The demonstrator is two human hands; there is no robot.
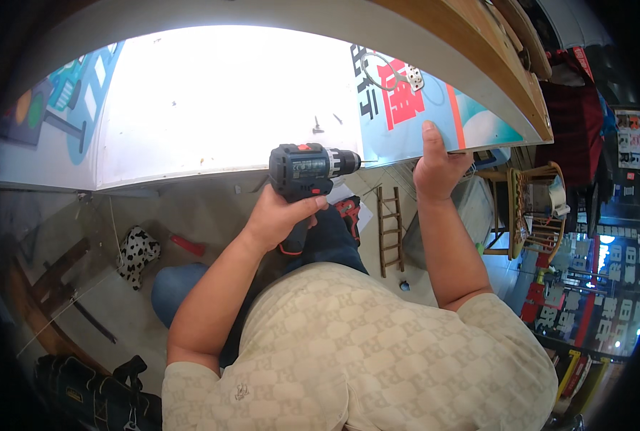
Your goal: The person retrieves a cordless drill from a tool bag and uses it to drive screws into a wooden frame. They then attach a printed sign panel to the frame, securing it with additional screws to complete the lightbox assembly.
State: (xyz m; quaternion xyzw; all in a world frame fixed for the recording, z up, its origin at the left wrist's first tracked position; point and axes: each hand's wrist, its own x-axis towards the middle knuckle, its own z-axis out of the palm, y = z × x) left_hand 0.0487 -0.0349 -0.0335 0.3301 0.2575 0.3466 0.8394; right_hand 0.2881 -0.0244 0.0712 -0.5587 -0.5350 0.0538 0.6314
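My left hand (271, 224) is wrapped round the grip of a dark blue cordless drill (300, 171). The drill lies level in front of my belly, its chuck and thin bit pointing right along the near edge of a white shelf board (226, 108). On the right, my right hand (438, 171) pinches the edge of a blue printed panel (399, 133), thumb on top and fingers hidden beneath. Small dark screws (317, 128) lie on the board beyond the drill. Farther back on the panel is a metal ring with a perforated plate (413, 77).
A wooden beam (478, 50) curves overhead at the upper right. On the floor are a red drill (349, 210), a small wooden ladder (390, 233), a black-and-white spotted object (139, 253) and a black tool bag (94, 391). A wooden chair (515, 212) stands at the right.
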